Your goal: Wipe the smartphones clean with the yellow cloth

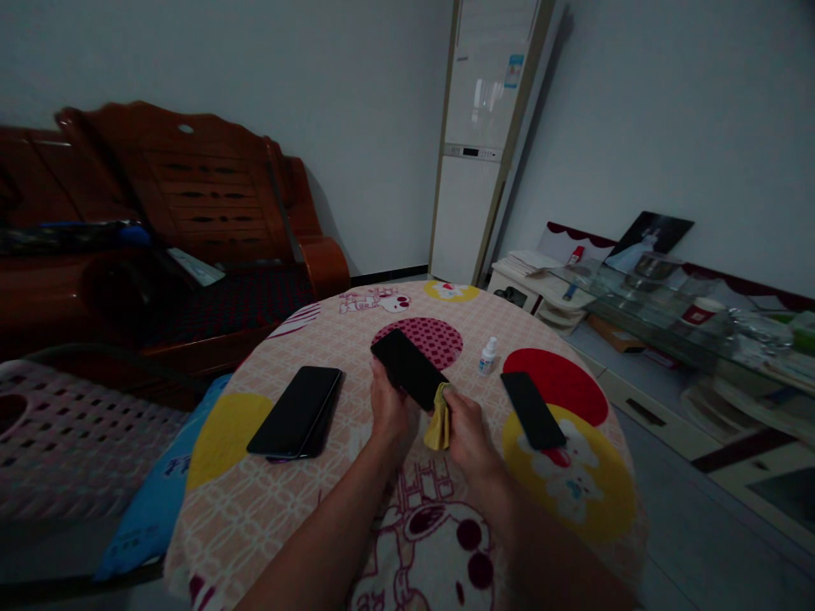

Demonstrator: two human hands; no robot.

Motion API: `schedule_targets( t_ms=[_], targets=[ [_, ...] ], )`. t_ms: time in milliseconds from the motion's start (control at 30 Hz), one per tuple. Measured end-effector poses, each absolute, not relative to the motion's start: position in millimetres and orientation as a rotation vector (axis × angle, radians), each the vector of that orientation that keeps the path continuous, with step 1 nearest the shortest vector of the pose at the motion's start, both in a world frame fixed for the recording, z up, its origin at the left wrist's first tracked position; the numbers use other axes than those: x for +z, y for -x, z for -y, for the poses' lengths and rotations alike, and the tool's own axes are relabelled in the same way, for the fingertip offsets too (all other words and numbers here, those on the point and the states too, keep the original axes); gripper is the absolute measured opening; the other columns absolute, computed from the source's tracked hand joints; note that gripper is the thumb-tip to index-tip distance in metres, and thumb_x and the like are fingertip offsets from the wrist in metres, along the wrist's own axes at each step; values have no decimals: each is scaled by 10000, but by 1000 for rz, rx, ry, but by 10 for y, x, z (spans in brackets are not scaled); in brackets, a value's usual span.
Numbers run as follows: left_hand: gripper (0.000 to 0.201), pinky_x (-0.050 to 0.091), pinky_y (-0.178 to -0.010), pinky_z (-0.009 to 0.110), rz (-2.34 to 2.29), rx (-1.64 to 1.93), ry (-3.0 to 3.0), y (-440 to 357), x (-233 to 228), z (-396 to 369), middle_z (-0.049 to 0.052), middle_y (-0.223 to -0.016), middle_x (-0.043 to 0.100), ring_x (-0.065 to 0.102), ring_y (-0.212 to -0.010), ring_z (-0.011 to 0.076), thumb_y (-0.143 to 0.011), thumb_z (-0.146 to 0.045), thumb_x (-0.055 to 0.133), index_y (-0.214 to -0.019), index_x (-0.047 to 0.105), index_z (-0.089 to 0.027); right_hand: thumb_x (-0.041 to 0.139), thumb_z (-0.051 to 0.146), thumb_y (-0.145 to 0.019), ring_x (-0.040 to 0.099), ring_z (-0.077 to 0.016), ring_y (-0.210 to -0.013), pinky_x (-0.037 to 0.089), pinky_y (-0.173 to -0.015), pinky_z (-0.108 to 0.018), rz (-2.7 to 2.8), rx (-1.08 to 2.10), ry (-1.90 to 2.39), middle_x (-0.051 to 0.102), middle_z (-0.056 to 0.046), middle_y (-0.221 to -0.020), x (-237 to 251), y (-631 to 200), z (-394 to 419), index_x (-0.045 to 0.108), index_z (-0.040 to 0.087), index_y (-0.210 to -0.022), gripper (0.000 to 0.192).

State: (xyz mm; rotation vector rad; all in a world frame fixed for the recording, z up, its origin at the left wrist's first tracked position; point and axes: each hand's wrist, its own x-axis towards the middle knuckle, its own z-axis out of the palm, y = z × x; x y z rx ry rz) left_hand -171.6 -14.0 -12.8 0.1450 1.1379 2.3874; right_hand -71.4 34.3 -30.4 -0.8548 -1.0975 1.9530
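Both forearms reach in from the near edge of the round surface [267, 509], covered with a cartoon-print cloth. Left hand [390, 413] grips a black smartphone [409, 369] by its lower end, holding it tilted above the middle, its dark glossy screen facing up. Right hand [468, 431] pinches a folded yellow cloth [439, 422] against the phone's near corner. Two stacked phones [296, 412] lie toward the left edge, another phone [532, 410] toward the right, a small white bottle [488, 355] beyond.
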Motion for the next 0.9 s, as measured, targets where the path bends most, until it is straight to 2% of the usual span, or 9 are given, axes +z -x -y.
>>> schedule_targets(
  t_ms=[100,167,300,400,600,733,900],
  targets=[
    [699,540,-662,309,-1036,2237,-202,1795,-70,172,133,-896,699,686,-781,215,-891,-679,249,-1045,647,-125,644,410,-671,455,-96,-465,351,-446,-216,1086,1790,912,512,62,-536,-297,667,-595,562,196,-689,230],
    [772,554,-640,367,-988,2092,-229,1859,-51,220,160,-874,706,693,-732,249,-873,-709,195,-1081,637,-111,665,385,-636,472,-103,-496,376,-476,-225,1048,1725,916,550,44,-571,-283,624,-748,564,190,-679,224],
    [852,557,-719,449,-832,1785,-322,1973,-62,322,247,-990,694,698,-836,326,-839,-740,246,-1189,589,-43,690,408,-591,472,-113,-482,369,-475,-246,1072,1714,942,545,39,-545,-247,525,-973,590,180,-645,255],
    [931,542,-771,472,-639,1616,-384,2014,-102,363,298,-1082,654,675,-933,370,-819,-761,235,-1242,538,12,723,408,-555,501,-119,-520,401,-531,-254,1121,1659,910,579,28,-569,-212,465,-1075,633,160,-647,279],
    [948,486,-845,553,-416,1403,-382,1893,-145,382,302,-1232,579,600,-1083,417,-808,-772,260,-1368,421,-24,742,399,-611,539,-135,-583,418,-598,-257,1328,1661,756,627,9,-613,-150,396,-1147,697,143,-704,277],
    [872,419,-916,598,-424,1351,-404,1779,-77,419,280,-1246,578,594,-1099,410,-834,-735,299,-1384,421,-69,729,420,-654,548,-143,-603,424,-610,-256,1482,1687,672,646,-3,-646,-137,360,-1157,712,142,-729,289],
    [722,468,-870,538,-467,1282,-459,1721,-30,426,227,-1196,623,628,-1055,370,-874,-661,346,-1359,463,-139,671,408,-714,571,-162,-656,431,-624,-253,1683,1534,637,672,0,-687,-116,342,-1165,737,151,-824,287]
  ],
)
